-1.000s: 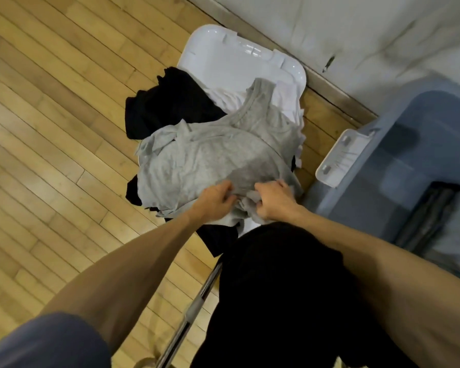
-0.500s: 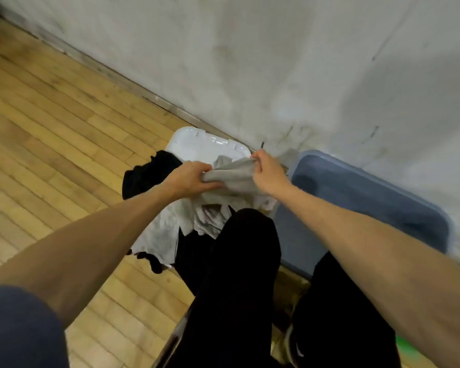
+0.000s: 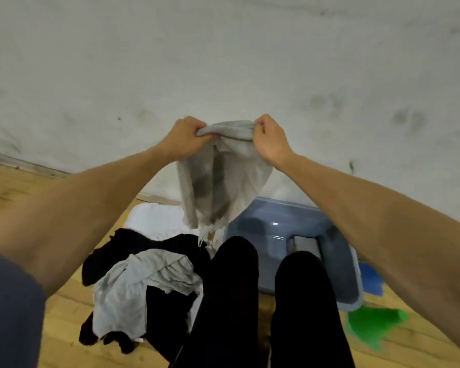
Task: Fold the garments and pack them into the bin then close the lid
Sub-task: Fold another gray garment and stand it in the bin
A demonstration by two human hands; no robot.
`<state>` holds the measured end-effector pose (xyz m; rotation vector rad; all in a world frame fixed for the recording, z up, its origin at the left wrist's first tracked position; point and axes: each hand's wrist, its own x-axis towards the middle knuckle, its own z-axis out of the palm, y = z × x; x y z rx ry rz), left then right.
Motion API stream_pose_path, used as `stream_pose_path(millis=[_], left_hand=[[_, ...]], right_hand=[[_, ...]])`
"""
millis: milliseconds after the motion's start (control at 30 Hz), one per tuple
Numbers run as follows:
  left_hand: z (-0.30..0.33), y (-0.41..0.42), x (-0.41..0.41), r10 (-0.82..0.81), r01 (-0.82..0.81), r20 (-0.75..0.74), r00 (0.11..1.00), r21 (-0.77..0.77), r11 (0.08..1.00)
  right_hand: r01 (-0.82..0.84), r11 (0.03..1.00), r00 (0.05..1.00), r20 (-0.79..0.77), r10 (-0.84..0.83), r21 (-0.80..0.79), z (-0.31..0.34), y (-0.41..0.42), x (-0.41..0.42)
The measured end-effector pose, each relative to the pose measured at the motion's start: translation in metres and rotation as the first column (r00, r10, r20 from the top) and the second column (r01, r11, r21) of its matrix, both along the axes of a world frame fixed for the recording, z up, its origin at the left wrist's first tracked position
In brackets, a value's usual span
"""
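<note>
- Lowest in the frame, the person's black-trousered legs (image 3: 263, 309) fill the centre, with the wooden floor (image 3: 16, 187) showing to either side.
- At lower left, beside the legs, the pile (image 3: 144, 277) of unfolded garments lies on the floor: a grey piece on top of black ones. Part of the pile rests on the white lid (image 3: 154, 219), which lies flat behind it.
- Right of centre, the blue bin (image 3: 292, 224) stands open against the wall (image 3: 223, 62), just beyond the knees. Something grey and folded (image 3: 304, 244) seems to sit inside already; it is mostly hidden by the right knee.
- At mid frame, the grey top (image 3: 218, 187) hangs in the air in front of the wall. A second ago it lay spread on the pile with both hands working at its near edge; half a second ago it was just coming off. Now it is fully lifted clear.
- Left hand (image 3: 187, 138) and right hand (image 3: 270, 139) each have a clenched grip on its bunched upper edge, close together, and the cloth droops between and below them.
- Judging from this, one garment has been singled out for folding. It probably needs spreading or shaking out first. The pile is untouched otherwise, so the task looks far from done.
</note>
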<state>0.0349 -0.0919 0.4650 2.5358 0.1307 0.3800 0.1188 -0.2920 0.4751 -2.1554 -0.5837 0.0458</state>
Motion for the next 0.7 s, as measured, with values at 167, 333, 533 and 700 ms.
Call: stream_pose_path(millis=[167, 333, 533, 700], left_hand=[[0.046, -0.049, 0.034, -0.076, 0.076, -0.004, 0.997, 0.06, 0.995], [0.076, -0.088, 0.045, -0.23, 0.267, -0.225, 0.947, 0.153, 0.951], [0.167, -0.098, 0.064, -0.287, 0.296, -0.075, 0.955, 0.148, 0.944], [0.127, -0.121, 0.073, -0.356, 0.26, -0.241, 0.903, -0.353, 0.899]], right_hand=[[-0.093, 0.991, 0.995, -0.03, 0.09, -0.096, 0.055, -0.061, 0.004], [-0.035, 0.921, 0.996, 0.064, 0.064, -0.388, 0.072, -0.124, 0.013], [0.055, 0.991, 0.997, 0.054, -0.062, 0.119, 0.151, -0.161, 0.035], [0.0, 0.996, 0.963, -0.269, 0.024, 0.09, 0.121, -0.166, 0.044]])
